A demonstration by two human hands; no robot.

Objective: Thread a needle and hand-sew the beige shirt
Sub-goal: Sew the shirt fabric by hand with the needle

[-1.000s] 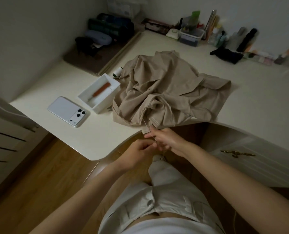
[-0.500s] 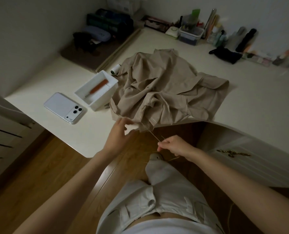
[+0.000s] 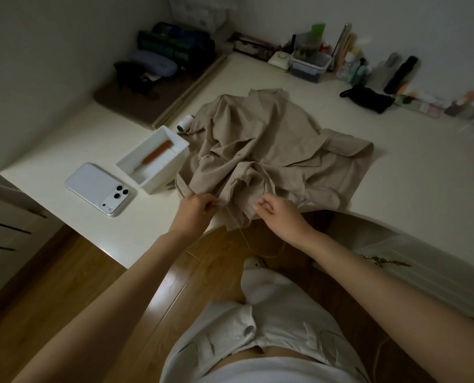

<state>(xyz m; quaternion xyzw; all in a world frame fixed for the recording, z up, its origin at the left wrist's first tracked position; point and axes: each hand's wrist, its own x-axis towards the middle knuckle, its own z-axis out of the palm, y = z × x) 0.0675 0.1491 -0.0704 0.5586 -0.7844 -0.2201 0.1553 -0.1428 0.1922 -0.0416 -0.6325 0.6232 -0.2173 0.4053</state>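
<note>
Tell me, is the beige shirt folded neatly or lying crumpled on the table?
Crumpled, not folded: the beige shirt lies in a loose creased heap on the table, its near edge hanging over the front.

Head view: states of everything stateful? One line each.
beige fabric shirt: crumpled on cream desk, hem over the edge.
left hand: pinches the shirt hem.
right hand: fingers curled at hem; contents unclear.
thin tan thread: slack, hanging below the hem.
white rectangular plastic tray: open, orange-handled tool inside.
white slab smartphone: face down.
white thread spool: lying on its side.
</note>
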